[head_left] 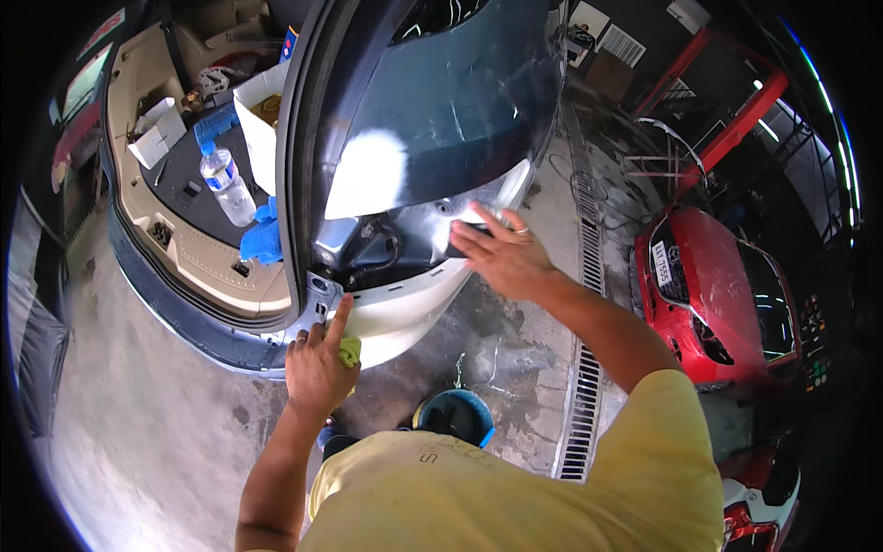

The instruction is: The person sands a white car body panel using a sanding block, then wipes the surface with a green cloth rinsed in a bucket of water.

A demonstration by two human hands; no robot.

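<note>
My left hand (pixel 318 368) is at the rear corner of the car body (pixel 428 308), its index finger stretched toward the edge of the tail-light recess (pixel 368 253). A yellow-green cloth (pixel 349 350) is gripped in its other fingers. My right hand (pixel 510 258) lies with fingers extended over the right side of the recess. Under those fingertips is a dark flat piece (pixel 457 241), perhaps sandpaper, pressed against the bodywork; its full shape is hidden. Above the recess, the dark side panel and glass (pixel 441 120) carry whitish smears and a bright reflection.
The open trunk (pixel 189 267) at left holds a plastic water bottle (pixel 227 184), a blue cloth (pixel 263 237) and a white box (pixel 158 132). On the floor stands a blue bucket (pixel 484 414). A drain grate (pixel 583 396) runs at right, beside a red car (pixel 713 285).
</note>
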